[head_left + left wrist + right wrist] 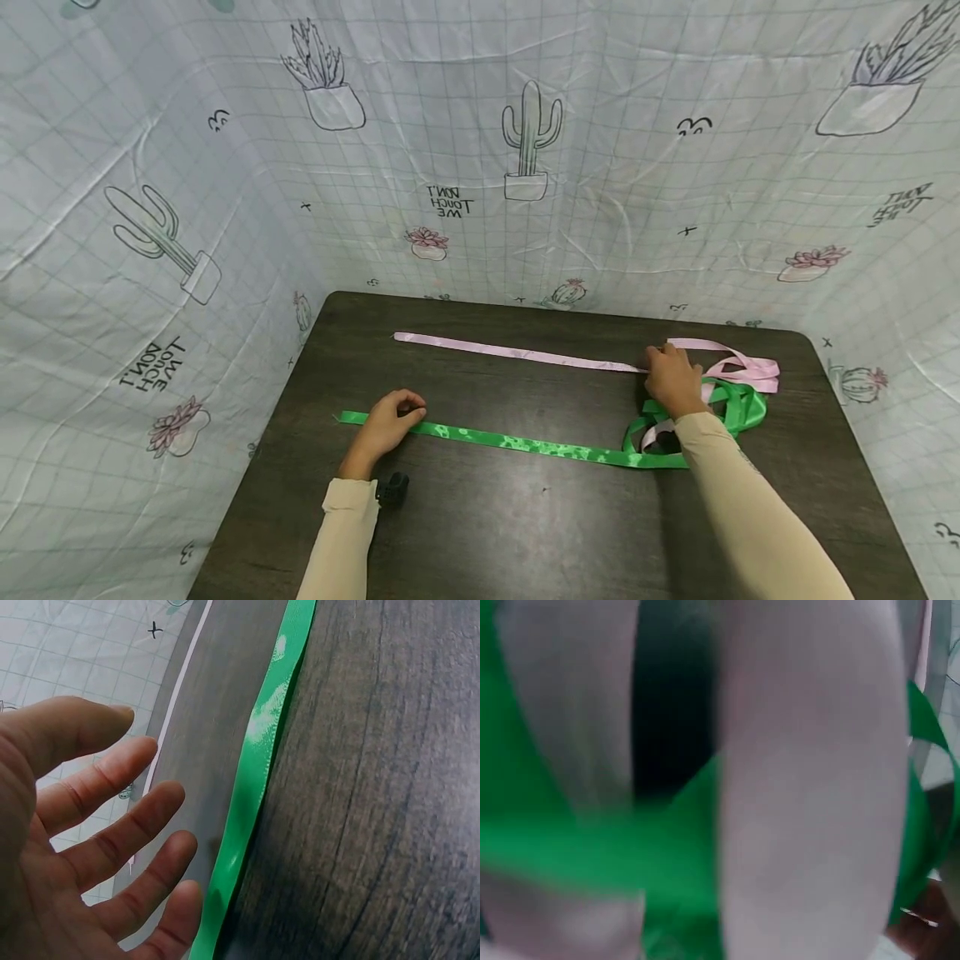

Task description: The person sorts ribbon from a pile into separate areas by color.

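Note:
A pink ribbon lies stretched along the back of the dark table, its right part running to my right hand, which pinches it. Nearer the front, a green ribbon stretches roughly parallel to it. My left hand hovers over the green ribbon's left part; in the left wrist view its fingers are loosely bent, apart from the ribbon, holding nothing. Blurred pink and green loops fill the right wrist view and hide most of the right hand.
Loose pink loops and a green tangle lie at the table's right, around and beneath the right wrist. A white cactus-print cloth hangs behind and beside the dark wooden table. A black wrist device sits on the left wrist.

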{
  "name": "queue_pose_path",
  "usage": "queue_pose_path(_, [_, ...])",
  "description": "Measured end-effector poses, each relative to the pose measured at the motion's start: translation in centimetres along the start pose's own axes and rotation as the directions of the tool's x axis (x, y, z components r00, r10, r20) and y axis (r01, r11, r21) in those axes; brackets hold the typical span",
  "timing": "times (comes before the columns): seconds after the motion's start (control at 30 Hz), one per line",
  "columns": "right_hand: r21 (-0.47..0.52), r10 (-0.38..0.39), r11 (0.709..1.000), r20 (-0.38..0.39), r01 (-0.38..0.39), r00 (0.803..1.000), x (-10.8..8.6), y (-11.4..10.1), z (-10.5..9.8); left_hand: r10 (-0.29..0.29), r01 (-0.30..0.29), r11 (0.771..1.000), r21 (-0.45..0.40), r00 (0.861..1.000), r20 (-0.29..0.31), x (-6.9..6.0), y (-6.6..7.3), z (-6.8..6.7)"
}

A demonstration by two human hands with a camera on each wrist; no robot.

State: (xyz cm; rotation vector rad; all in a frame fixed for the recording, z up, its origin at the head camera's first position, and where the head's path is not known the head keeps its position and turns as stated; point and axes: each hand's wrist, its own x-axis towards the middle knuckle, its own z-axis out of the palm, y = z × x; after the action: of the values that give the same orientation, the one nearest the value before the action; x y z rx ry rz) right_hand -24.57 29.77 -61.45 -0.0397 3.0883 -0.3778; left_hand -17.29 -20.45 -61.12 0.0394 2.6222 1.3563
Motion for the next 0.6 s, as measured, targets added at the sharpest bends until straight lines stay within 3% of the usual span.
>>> queue_pose_path(0.13, [-0.002,-0.013,1.000,0.107,0.013,0.994,-0.7,0.7,-0.5,0.002,-0.002,1.000,-0.004,1.000,0.000,-0.1,0.0,0.0])
queue_pose_path(0.4, [0.066,-0.131,0.989,0.019,0.129,0.991,-2.0,0.1,0.0,0.006,-0.006,1.000,0.000,1.000,0.004,-0.1,-0.2,0.2])
queue_pose_path(0.6, [0.062,-0.135,0.989,0.031,0.132,0.990,-2.2,-0.2,0.5,0.005,-0.005,1.000,0.007,1.000,0.017,0.0,0.1,0.4])
